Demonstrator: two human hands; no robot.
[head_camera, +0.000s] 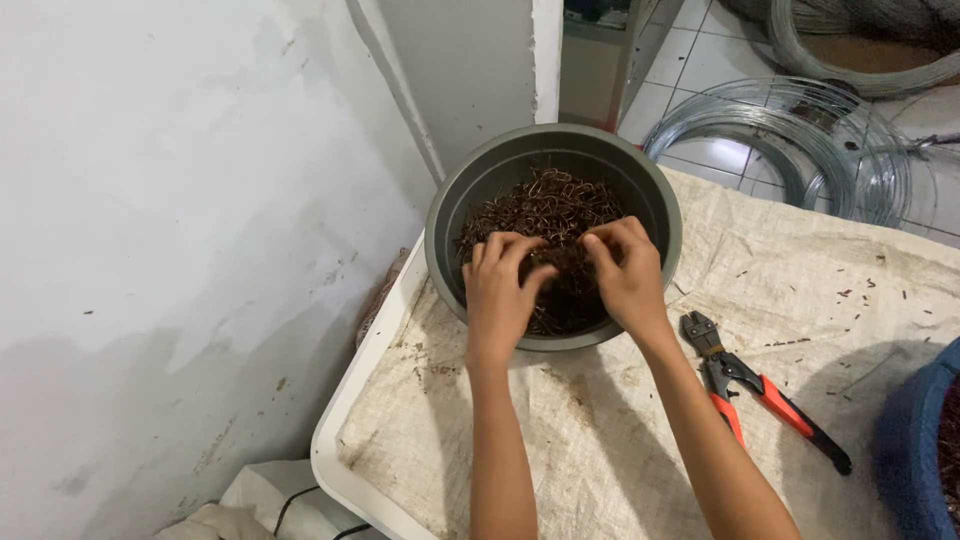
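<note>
Both forearms reach up from the near edge over a sack-covered surface (620, 440). Left hand (497, 292) and right hand (626, 275) are down in a grey bowl (450, 215), fingers curled and pinching into the tangle of rusty wire hooks (545, 210) inside. Bowl sits at the surface's far corner by the wall. Orange-handled cutters (760, 390) lie just right of the right forearm.

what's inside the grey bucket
The grey bucket holds a tangled heap of small brown wire hooks. The left hand and right hand dig into it, covering the near part; the bucket's bottom is hidden under the heap.
</note>
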